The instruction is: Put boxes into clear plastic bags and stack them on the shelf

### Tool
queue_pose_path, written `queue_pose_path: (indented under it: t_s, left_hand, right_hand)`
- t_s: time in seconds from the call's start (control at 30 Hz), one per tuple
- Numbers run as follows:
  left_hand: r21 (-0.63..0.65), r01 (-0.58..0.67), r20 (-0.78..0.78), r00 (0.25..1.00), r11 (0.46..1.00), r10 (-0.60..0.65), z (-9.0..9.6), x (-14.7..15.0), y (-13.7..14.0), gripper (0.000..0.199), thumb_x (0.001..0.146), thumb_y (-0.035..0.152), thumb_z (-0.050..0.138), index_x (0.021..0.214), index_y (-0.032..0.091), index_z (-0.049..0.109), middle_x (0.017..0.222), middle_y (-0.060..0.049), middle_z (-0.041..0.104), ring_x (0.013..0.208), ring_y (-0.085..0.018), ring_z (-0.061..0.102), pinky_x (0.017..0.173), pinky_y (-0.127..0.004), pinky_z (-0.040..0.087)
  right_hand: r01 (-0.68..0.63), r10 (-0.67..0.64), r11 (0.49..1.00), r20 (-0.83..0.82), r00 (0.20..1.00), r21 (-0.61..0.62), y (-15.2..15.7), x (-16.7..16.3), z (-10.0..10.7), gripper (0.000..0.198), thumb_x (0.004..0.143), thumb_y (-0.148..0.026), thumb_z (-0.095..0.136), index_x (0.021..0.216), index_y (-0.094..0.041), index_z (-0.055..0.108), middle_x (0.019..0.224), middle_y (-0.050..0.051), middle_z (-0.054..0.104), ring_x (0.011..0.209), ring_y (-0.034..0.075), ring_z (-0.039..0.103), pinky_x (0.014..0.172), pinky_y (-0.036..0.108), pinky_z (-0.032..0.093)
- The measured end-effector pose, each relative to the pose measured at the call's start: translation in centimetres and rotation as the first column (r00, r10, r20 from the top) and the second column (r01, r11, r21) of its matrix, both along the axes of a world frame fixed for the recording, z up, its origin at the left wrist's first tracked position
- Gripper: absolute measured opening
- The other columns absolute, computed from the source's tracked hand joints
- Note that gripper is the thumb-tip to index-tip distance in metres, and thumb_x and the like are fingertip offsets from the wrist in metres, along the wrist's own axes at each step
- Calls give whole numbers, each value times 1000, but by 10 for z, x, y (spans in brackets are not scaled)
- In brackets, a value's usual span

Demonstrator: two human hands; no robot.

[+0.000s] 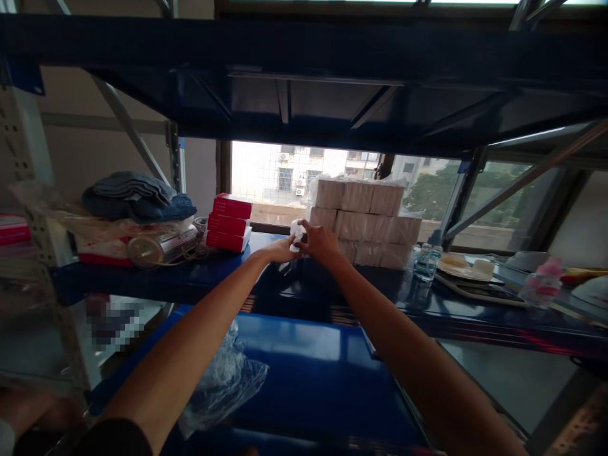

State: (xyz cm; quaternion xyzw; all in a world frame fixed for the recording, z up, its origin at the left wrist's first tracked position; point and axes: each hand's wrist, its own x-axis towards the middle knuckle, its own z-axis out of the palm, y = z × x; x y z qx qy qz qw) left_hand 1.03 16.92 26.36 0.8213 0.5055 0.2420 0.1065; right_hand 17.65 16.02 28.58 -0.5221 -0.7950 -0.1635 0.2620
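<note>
Both my hands reach out over the blue shelf (223, 269), in front of the window. A small crumpled white item (297, 232), perhaps tissue or thin plastic, is pinched between them. My left hand (280, 249) grips it from the left and below. My right hand (321, 242) has thumb and fingers closed on its right side. Just right of my right hand stands a stack of whitish paper-like packs (368, 221) in clear plastic wrap. Three red-and-white boxes (230, 223) are piled to the left of my hands.
Folded blue cloth (137, 195) lies above a metal cylinder (164, 247) at left. To the right are a clear glass jar (426, 263), a dark tray (479, 288) and a pink-topped bottle (544, 282). Crumpled clear plastic (228, 380) lies on the lower shelf; another blue shelf (304, 50) hangs overhead.
</note>
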Motion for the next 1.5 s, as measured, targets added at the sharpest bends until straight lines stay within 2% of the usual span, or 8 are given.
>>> queue_pose_path:
  t_s: [0.23, 0.43, 0.6, 0.73, 0.9, 1.03, 1.27, 1.5]
  left_hand:
    - [313, -95, 66, 995, 945, 78, -2, -4, -49, 64, 95, 40, 65, 153, 16, 48, 149, -19, 60, 140, -36, 55, 114, -50, 46]
    - [656, 83, 276, 899, 750, -341, -42, 8, -156, 26, 101, 19, 56, 122, 22, 73, 116, -8, 76, 112, -21, 70, 100, -38, 56]
    - [375, 203, 356, 869, 905, -342, -120, 9, -209, 25, 100, 18, 59, 118, 25, 75, 104, -5, 79, 96, -19, 74, 87, -31, 59]
    - [117, -27, 383, 924, 993, -20, -213, -8, -194, 22, 101, 25, 57, 114, 26, 75, 104, -5, 79, 96, -21, 75, 88, -34, 60]
    - [59, -344, 143, 932, 937, 333, -322, -33, -161, 32, 93, 24, 60, 122, 20, 73, 129, -15, 71, 132, -36, 59, 110, -56, 51]
    - [-26, -463, -72, 885, 886, 461, -371, -46, -154, 49, 92, 23, 58, 140, 16, 64, 150, -19, 57, 147, -43, 43, 115, -62, 44]
    - [97, -316, 26, 949, 944, 315, -389, -45, -155, 37, 93, 9, 49, 119, 21, 72, 130, -12, 72, 137, -32, 57, 115, -56, 49]
    - [68, -82, 197, 978, 994, 67, -358, -24, -160, 34, 85, -6, 46, 81, 23, 63, 95, -5, 75, 124, -26, 66, 102, -45, 58]
  right_hand:
    - [-191, 247, 968, -477, 843, 163, -31, 11, 10, 20, 85, -36, 72, 96, -19, 73, 59, -4, 54, 59, 15, 53, 61, 27, 39]
    - [-405, 558, 822, -709, 432, 401, -117, 13, -27, 21, 91, -38, 68, 82, -19, 71, 55, -8, 38, 50, 10, 37, 50, 24, 30]
    - [-532, 722, 666, -630, 286, 523, -168, 12, -121, 7, 93, -23, 67, 89, -21, 72, 63, -1, 59, 54, 13, 49, 55, 28, 40]
    - [-613, 513, 753, -796, 320, 239, -153, -1, -213, 18, 97, -26, 63, 82, -19, 69, 63, -1, 58, 54, 12, 48, 54, 27, 39]
    - [-587, 141, 785, -868, 476, -195, -106, -32, -319, 33, 99, -41, 57, 80, -17, 70, 60, 0, 58, 54, 15, 54, 53, 26, 41]
    - [-527, 114, 811, -815, 567, -253, -88, -50, -381, 27, 94, -30, 57, 109, -18, 75, 92, 7, 74, 79, 21, 70, 71, 31, 55]
    - [-392, 126, 882, -671, 730, -261, -92, -58, -412, 41, 90, -18, 55, 128, -19, 70, 112, 14, 71, 104, 27, 68, 89, 39, 58]
    - [-446, -9, 860, -881, 472, -248, -84, -28, -394, 45, 83, -14, 43, 119, -17, 69, 120, 12, 72, 103, 24, 69, 85, 35, 59]
